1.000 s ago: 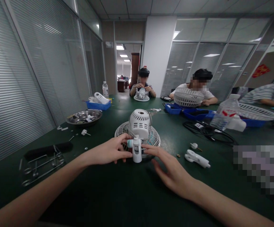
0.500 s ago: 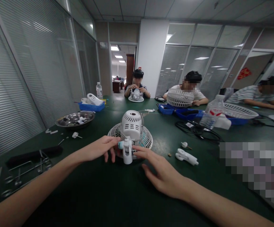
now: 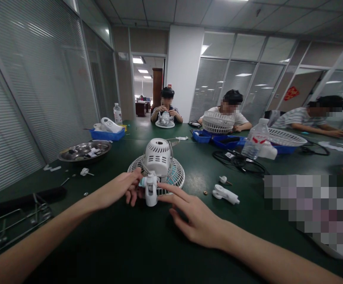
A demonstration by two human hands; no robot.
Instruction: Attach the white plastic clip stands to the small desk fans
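Observation:
A small white fan (image 3: pixel 158 154) sits in front of me, its slotted motor housing above a round wire-like grille (image 3: pixel 178 177). From the near side of the housing projects a white pivot bracket (image 3: pixel 151 193) with a light-blue knob (image 3: pixel 143 182) on its left. My left hand (image 3: pixel 126 188) has its thumb and fingers closed at that knob; some fingertips are hidden. My right hand (image 3: pixel 193 215) reaches in from the right with fingers stretched out, the fingertips against the bracket's right side. Its thumb is apart from the fingers, and nothing is gripped in it.
To the right lie a white plastic arm (image 3: pixel 225 194), a white knob with a screw (image 3: pixel 224 180) and a brass nut (image 3: pixel 205 193). A metal bowl (image 3: pixel 85 152) and a black tool pouch (image 3: pixel 26 200) are left. A bottle (image 3: pixel 255 138) and black cable (image 3: pixel 239 161) stand farther right. Several people work around the table.
The camera view has turned slightly right, so everything appears shifted left. My left fingers have curled in more around the knob; my right hand stays stretched against the bracket.

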